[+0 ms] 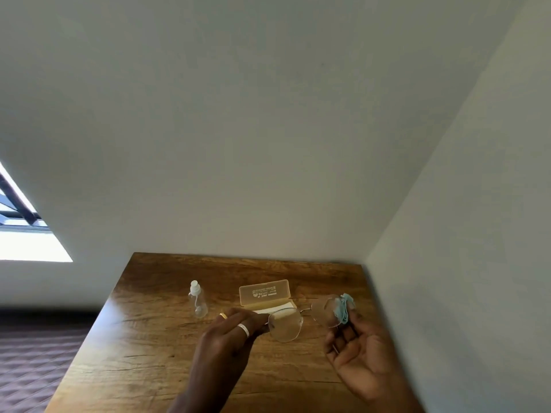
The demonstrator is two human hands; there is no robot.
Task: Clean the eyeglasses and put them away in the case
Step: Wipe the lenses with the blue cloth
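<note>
Thin-framed eyeglasses (285, 324) with clear lenses hover just above the wooden table (143, 347). My left hand (229, 332), wearing two rings, pinches the frame at the left lens's outer edge. My right hand (357, 350) presses a bunched light-blue cloth (344, 308) against the right lens, palm facing me. Behind the glasses lies a translucent yellow case (264, 290), open, with its lid standing up. The case's base is partly hidden by the glasses.
A small clear spray bottle (198, 301) with a white cap stands to the left of the case. White walls meet in a corner at the table's far right. A bed with a dark quilted cover (32, 359) lies to the left, under a window (21, 234).
</note>
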